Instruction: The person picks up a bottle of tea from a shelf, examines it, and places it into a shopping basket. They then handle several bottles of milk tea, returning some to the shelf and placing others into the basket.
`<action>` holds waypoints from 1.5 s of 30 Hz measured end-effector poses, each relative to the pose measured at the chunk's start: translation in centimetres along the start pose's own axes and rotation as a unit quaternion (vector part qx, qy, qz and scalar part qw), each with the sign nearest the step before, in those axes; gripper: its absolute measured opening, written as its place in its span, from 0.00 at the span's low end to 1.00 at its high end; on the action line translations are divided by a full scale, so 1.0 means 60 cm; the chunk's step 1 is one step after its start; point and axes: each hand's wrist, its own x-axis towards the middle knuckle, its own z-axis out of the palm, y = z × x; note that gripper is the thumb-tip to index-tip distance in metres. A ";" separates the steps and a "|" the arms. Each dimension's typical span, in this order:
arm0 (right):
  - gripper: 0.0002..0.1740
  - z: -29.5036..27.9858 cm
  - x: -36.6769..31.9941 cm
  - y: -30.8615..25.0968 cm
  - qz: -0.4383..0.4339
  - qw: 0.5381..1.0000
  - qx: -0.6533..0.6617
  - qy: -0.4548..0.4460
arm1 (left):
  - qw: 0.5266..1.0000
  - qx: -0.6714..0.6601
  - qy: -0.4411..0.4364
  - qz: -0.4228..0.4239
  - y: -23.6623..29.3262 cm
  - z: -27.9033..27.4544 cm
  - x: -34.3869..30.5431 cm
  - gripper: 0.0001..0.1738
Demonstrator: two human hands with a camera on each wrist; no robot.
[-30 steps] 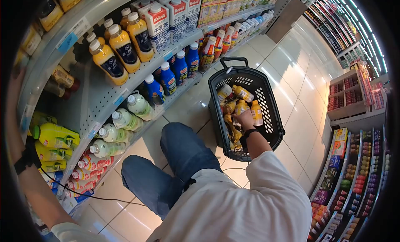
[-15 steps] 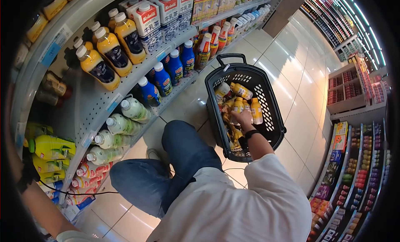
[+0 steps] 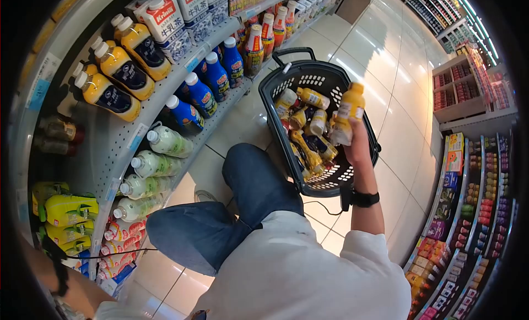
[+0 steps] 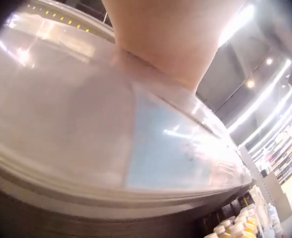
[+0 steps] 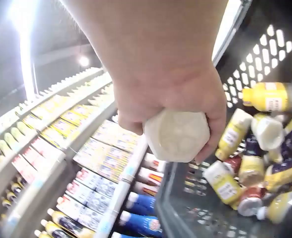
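My right hand [image 3: 358, 137] grips a yellow-capped bottle [image 3: 350, 108] above the right side of a black basket [image 3: 274, 117]. From the right wrist view, the fingers of that hand [image 5: 170, 84] curl round the bottle, whose pale base [image 5: 178, 136] faces the camera. Several yellow and white bottles lie jumbled inside the basket, among them a yellow one [image 3: 313, 98] near its far end. In the left wrist view my left hand [image 4: 173, 44] is against a shelf edge [image 4: 61, 114] with a blue price label; its fingers are hidden.
Shelves on the left hold orange-juice bottles [image 3: 124, 72], milk-tea cartons [image 3: 162, 22], blue bottles [image 3: 216, 77] and pale green bottles [image 3: 157, 164]. Yellow jugs [image 3: 69, 210] stand low at the left. A dark cable [image 3: 124, 253] crosses near my left arm. More stocked shelves [image 3: 479, 210] line the right.
My right hand has risen from among the bottles in the basket with a bottle in its grip. In the head view the shelves and basket have shifted, the basket slightly left and up.
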 end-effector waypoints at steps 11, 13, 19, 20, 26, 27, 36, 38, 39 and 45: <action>0.46 0.249 -0.164 -0.007 -0.061 0.937 -0.031 -0.342 | 0.749 -0.421 -0.503 -0.091 0.300 -0.032 -0.270 0.29; 0.43 0.283 -0.176 0.006 -0.054 0.920 -0.027 -0.388 | 0.707 -0.418 -0.555 -0.132 0.323 -0.011 -0.295 0.32; 0.42 0.321 -0.188 0.054 -0.054 0.901 0.013 -0.429 | 0.581 -0.420 -0.664 -0.214 0.302 0.013 -0.354 0.35; 0.43 0.322 -0.188 0.064 -0.061 0.901 0.013 -0.430 | 0.582 -0.415 -0.665 -0.214 0.301 0.014 -0.367 0.35; 0.47 0.326 -0.176 0.086 -0.109 0.891 -0.041 -0.438 | 0.499 -0.525 -0.595 -0.348 0.301 0.020 -0.397 0.35; 0.48 0.326 -0.172 0.088 -0.112 0.892 -0.054 -0.434 | 0.511 -0.520 -0.585 -0.355 0.304 0.023 -0.402 0.35; 0.47 0.254 -0.116 0.098 -0.160 0.888 -0.311 -0.299 | 0.648 -0.494 -0.490 -0.311 0.267 0.029 -0.354 0.34; 0.45 0.204 -0.113 0.123 -0.229 0.833 -0.456 -0.213 | 0.708 -0.457 -0.451 -0.295 0.238 0.021 -0.321 0.35; 0.44 0.176 -0.114 0.141 -0.235 0.811 -0.505 -0.180 | 0.732 -0.437 -0.442 -0.278 0.225 0.012 -0.307 0.35; 0.44 0.106 -0.156 0.186 -0.205 0.769 -0.590 -0.137 | 0.819 -0.366 -0.322 -0.304 0.145 -0.052 -0.184 0.36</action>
